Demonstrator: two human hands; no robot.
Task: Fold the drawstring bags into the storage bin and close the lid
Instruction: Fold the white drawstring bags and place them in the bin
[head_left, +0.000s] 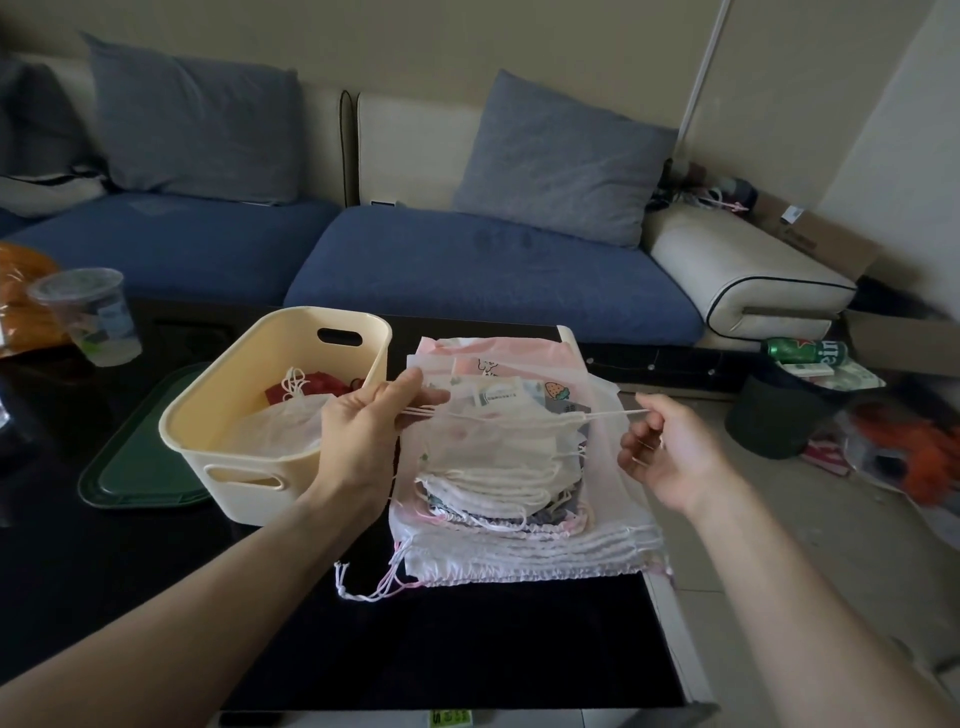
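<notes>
A pile of white and pink drawstring bags (524, 499) lies on the black table, right of a cream storage bin (244, 415). The bin holds a folded white bag (280, 426) and something red. My left hand (363, 426) pinches the left top corner of a sheer white bag (514, 436) lifted over the pile. My right hand (665, 447) pinches that bag's white drawstring (608, 414), stretched taut between both hands. A dark green lid (140, 473) lies flat under the bin's left side.
A clear plastic cup (93, 317) and an orange bag (21, 296) stand at the table's far left. A blue sofa (467, 260) runs behind the table. On the floor at right are a dark waste bin (779, 415) with a green can (802, 349) and cardboard boxes.
</notes>
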